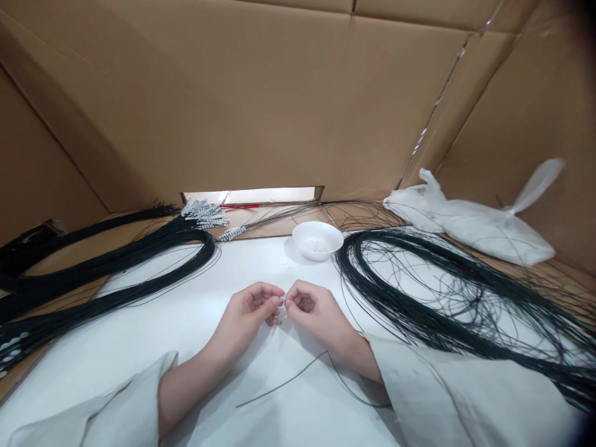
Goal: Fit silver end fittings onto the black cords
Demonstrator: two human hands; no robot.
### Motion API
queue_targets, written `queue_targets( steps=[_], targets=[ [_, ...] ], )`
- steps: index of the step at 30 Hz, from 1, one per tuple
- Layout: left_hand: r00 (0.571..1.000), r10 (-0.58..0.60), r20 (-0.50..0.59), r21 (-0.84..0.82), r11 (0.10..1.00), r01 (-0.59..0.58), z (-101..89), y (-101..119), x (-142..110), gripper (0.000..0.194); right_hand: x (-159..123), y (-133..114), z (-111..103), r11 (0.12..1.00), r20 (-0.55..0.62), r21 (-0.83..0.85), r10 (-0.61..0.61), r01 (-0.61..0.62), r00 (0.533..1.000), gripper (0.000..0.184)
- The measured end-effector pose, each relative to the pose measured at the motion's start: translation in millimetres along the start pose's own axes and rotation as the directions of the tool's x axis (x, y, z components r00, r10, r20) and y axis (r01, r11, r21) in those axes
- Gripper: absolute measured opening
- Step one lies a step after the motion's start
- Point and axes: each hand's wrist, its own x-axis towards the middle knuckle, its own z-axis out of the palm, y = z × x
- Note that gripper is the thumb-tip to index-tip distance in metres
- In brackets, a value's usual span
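My left hand (249, 313) and my right hand (314, 313) meet fingertip to fingertip over the white table sheet (195, 323). Both are pinched closed on something tiny and pale between them, too small to name. A thin dark wire (284, 383) trails from under my right hand across the sheet toward me. A small white bowl (317, 239) stands just beyond my hands, with small pale pieces inside. Both forearms wear light sleeves.
A big loose coil of dark green wire (442, 292) lies at the right. Long bundles of the same wire (107, 267) run along the left, some tipped with white beads (205, 212). A white plastic bag (470, 225) sits at the far right. Cardboard walls (279, 99) enclose the table.
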Motion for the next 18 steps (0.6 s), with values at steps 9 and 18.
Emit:
queue_targets(
  steps=[9, 18],
  targets=[
    [0.999, 0.042, 0.029, 0.075, 0.996, -0.044, -2.5, -2.4, 0.4, 0.016, -1.6, -0.6, 0.0, 1.000, 0.012, -0.009, -0.006, 0.006, 1.000, 0.009],
    [0.984, 0.178, -0.027, 0.277, 0.947, -0.164, -0.4, -6.1, -4.3, 0.018, -0.2, -0.2, -0.6, 1.000, 0.000, -0.022, 0.006, -0.006, 1.000, 0.013]
  ],
)
